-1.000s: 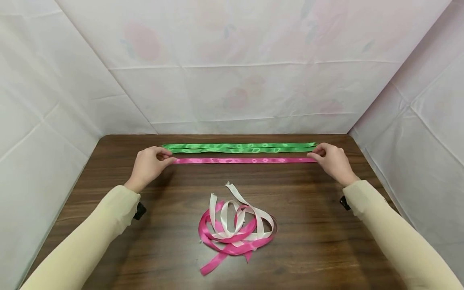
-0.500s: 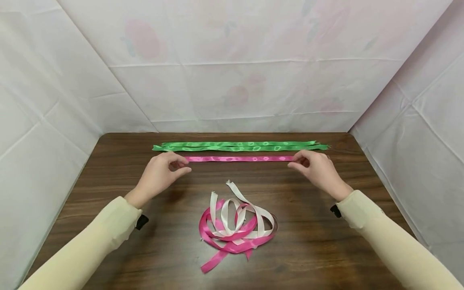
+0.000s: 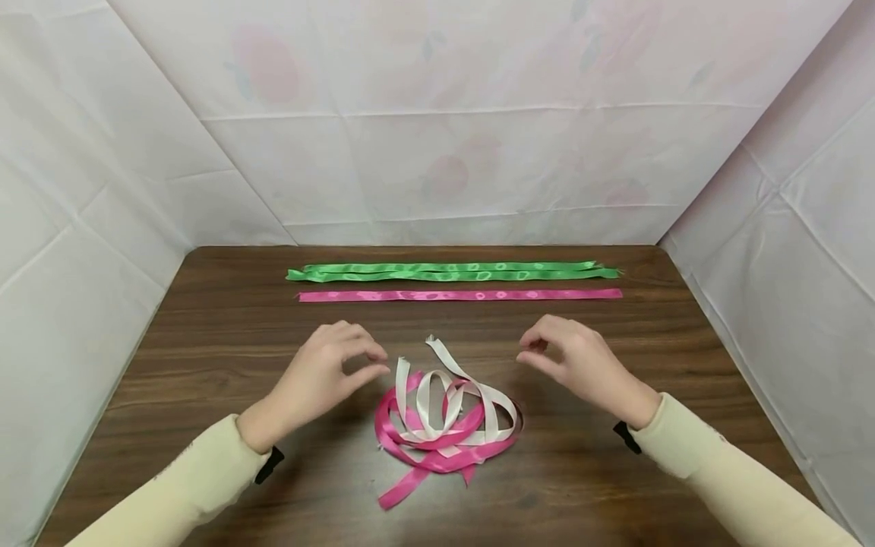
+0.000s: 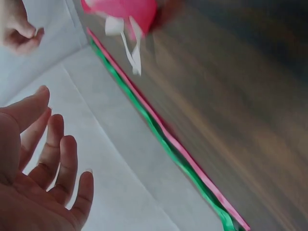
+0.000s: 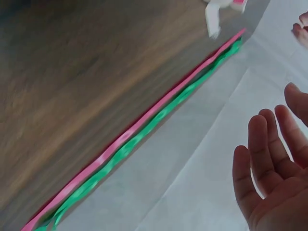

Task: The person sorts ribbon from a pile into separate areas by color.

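My left hand (image 3: 328,365) is just left of a loose tangle of pink ribbon (image 3: 410,486) and white ribbon (image 3: 444,355), fingers relaxed and holding nothing. On the other side of the tangle is my right hand (image 3: 577,357), loosely curved with nothing in it. Beyond both hands a pink ribbon (image 3: 458,295) lies straight across the table. Two green ribbons (image 3: 444,272) lie straight behind it, side by side, with frayed ends. The wrist views show each palm with its fingers spread and loosely bent.
The dark wooden table (image 3: 205,327) bears all the ribbons. White cloth with a faint printed pattern (image 3: 478,167) hangs along the back edge, and plain white cloth (image 3: 82,190) closes off the sides.
Both hands have let go of the straight pink ribbon's ends and come inward and nearer, to either side of the tangle. The pink ribbon stays straight before the green ones.
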A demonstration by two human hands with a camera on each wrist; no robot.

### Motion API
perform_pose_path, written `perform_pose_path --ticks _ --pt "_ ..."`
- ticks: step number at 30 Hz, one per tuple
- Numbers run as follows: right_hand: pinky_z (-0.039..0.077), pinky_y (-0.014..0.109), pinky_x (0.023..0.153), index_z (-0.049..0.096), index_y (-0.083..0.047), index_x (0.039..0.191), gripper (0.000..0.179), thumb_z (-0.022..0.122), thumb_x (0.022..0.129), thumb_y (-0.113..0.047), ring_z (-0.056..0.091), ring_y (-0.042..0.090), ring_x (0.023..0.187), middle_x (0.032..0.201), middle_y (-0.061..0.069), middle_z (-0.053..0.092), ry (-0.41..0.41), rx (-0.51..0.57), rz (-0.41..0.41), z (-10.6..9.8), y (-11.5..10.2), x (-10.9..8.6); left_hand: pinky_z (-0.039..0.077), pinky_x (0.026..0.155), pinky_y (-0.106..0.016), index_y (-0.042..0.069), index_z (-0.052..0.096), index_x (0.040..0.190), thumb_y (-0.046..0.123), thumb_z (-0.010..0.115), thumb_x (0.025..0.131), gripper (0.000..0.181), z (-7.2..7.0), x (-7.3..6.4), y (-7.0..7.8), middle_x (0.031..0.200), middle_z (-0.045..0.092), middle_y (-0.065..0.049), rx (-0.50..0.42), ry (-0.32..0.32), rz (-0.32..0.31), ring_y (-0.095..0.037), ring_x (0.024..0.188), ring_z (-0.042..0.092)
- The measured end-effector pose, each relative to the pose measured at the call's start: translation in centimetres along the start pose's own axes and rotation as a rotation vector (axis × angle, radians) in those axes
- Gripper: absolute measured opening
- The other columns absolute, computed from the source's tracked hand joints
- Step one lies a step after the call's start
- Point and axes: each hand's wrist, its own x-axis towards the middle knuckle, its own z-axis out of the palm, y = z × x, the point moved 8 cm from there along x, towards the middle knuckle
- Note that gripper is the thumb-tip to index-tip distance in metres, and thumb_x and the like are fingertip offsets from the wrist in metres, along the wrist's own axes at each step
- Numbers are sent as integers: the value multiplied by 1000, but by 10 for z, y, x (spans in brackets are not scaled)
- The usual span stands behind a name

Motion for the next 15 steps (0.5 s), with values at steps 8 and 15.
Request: perform_pose_path --ticks 8,15 --pt "55 33 82 74 -15 97 23 88 79 -17 66 11 89 94 -6 72 -23 -32 -252 22 -48 -16 46 79 -30 20 78 86 21 94 72 22 19 -20 38 85 67 10 -34 -35 150 -8 85 56" --pt "53 30 92 77 -16 95 24 92 76 -17 64 10 93 95 -8 71 -93 -47 -311 46 -67 -29 48 87 -30 23 77 83 22 94 73 20 35 -32 63 85 64 13 -39 -58 257 -7 86 56"
